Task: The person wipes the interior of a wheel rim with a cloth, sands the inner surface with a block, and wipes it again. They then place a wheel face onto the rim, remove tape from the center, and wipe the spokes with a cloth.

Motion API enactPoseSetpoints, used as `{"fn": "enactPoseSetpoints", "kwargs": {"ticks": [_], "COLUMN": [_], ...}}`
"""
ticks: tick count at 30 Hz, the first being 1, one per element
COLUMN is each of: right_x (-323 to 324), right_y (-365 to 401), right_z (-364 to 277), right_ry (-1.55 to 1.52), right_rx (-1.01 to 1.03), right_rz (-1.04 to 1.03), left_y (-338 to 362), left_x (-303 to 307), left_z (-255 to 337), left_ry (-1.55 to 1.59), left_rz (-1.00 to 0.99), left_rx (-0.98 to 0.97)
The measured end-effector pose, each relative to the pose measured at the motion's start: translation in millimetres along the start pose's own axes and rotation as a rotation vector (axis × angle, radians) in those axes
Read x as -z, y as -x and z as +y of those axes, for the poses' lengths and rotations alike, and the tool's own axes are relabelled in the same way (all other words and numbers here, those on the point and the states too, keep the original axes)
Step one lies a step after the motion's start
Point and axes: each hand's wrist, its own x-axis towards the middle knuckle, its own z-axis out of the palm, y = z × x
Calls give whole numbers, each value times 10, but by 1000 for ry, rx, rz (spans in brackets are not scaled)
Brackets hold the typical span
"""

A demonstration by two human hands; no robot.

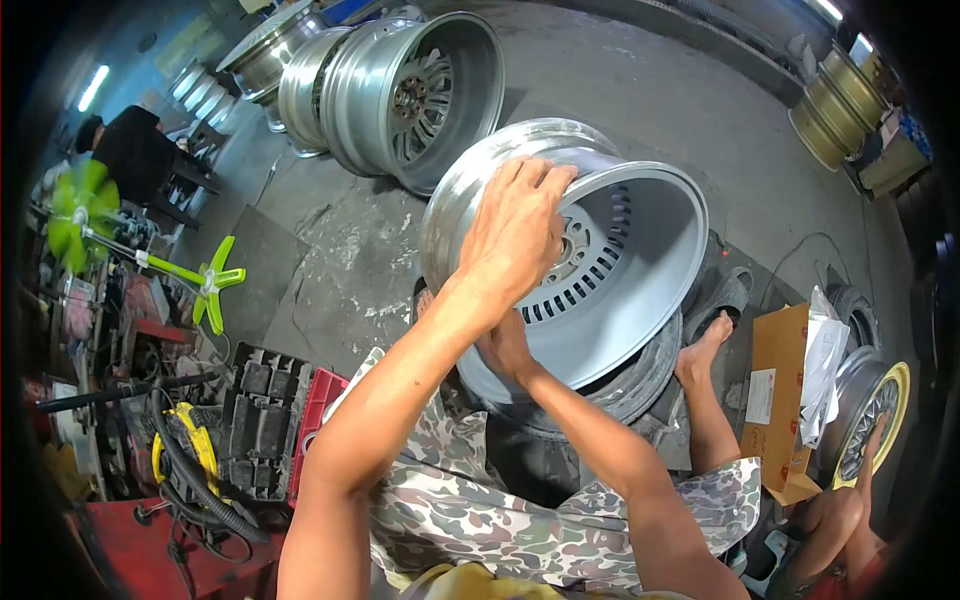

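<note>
A silver alloy wheel rim (640, 285) leans tilted between my legs, its open barrel facing up and to the right. My left hand (518, 215) is bent over the rim's upper left edge, its fingers curled over the lip. Lower down, my right hand (507, 345) grips the near left side of the same rim; its fingertips are hidden behind my left forearm. Beneath the rim lies a black tyre (640, 385), which the rim rests on.
More silver rims (450, 100) stand on the floor ahead. Left are a green fan (85, 215), a tool case (265, 420) and a yellow tool (190, 445). A cardboard box (775, 400), another rim (870, 420) and a person's hand (875, 440) are at right. Gold rims (835, 110) stand farther back.
</note>
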Motion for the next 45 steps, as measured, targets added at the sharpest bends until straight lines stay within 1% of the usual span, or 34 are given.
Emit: {"fn": "enactPoseSetpoints", "kwargs": {"ticks": [2,4,5,6,9,10,12,13,14,16,18,19,20,21,22,23,24,26,27,28,30,31,32,33,34,35,37,41,43,44,45], "right_x": [139,423,437,423,136,60,-7,17,90,314,807,1188,1596,1915,2157,2293,2301,2255,2169,1954,1293,882,502,211,112,-36,2,125,188,263,393], "right_y": [381,392,363,329,165,108,40,129,183,386,441,436,321,159,-15,-178,-176,-191,-41,149,645,634,647,614,400,178,-147,-250,-53,228,367], "right_z": [734,769,761,744,523,426,295,373,441,643,1278,1601,1919,1794,1891,1714,1724,1749,1846,1839,2091,1255,972,807,371,262,20,-54,131,431,696], "right_ry": [290,443,469,476,251,247,99,80,85,348,705,1023,829,940,1238,1376,1373,1416,1482,1190,975,699,596,355,203,80,-193,-320,-45,262,339], "right_rx": [145,34,99,103,37,31,18,-62,-55,-34,12,88,-99,-90,228,253,258,309,350,102,100,-39,-106,-24,-172,-98,-13,25,7,-21,23], "right_rz": [-89,-295,-271,-269,-184,-180,-61,-95,-92,-190,-479,-565,-596,-532,-632,-706,-710,-530,-558,-468,-470,-295,-184,-14,-47,32,133,14,-119,-220,-239], "left_y": [-13,32,30,11,10,16,5,-7,-17,7,-14,-15,-9,4,22,29,28,25,20,25,24,24,32,31,31,37,52,61,53,58,56], "left_x": [-2,3,6,11,17,8,-2,-2,8,14,13,7,-1,-10,-20,-28,-26,-24,-18,-13,-9,-17,-28,-23,-11,1,-19,-21,4,6,21], "left_z": [10,16,21,29,42,37,23,22,14,14,2,7,16,17,18,26,34,26,26,24,27,34,45,50,60,71,71,63,67,72,67], "left_ry": [13,26,25,24,20,21,20,23,19,18,13,14,22,27,25,29,30,22,23,25,21,19,26,16,5,5,5,-3,7,17,9], "left_rz": [-2,-3,-3,-1,-13,-22,-10,-7,-5,-15,-22,-24,-15,-6,-6,1,10,17,5,-9,-10,-6,-11,-12,-16,-30,-27,-14,-17,-29,-34], "left_rx": [9,24,15,0,10,9,19,13,12,18,24,28,29,32,44,34,19,7,8,12,11,12,11,14,14,20,13,24,29,33,37]}}
